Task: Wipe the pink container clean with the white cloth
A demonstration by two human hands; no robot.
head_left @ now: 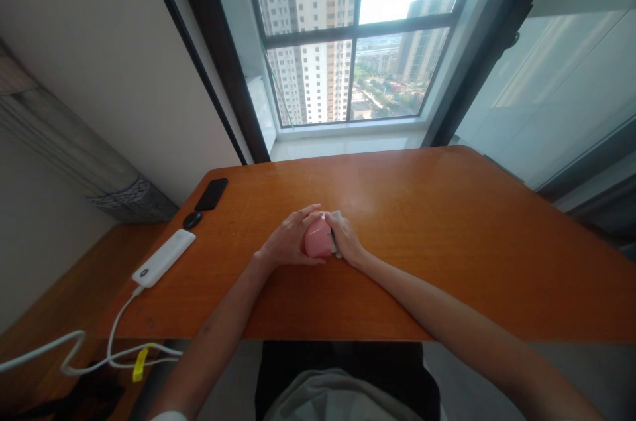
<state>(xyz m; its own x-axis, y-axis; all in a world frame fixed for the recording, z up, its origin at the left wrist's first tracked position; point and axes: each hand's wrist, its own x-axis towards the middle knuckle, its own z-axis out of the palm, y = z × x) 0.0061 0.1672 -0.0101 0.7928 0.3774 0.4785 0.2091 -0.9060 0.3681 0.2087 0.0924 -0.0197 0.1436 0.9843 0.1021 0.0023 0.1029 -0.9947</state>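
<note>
Head view, left to right: a black smartphone [211,194], a small black oval object [191,220] and a white power bank [163,258] with attached cable [119,312] were noted on the orange-brown wooden tabletop [447,209], well left of the left hand [288,240]. A pink rounded case [318,239] was gripped between the closed left hand and right hand [348,239], mid-tabletop; a white flat piece [338,217] was held against its right side.

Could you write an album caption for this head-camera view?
Left hand and right hand grip a pink rounded case on an orange wooden desk before a high-rise window.
</note>
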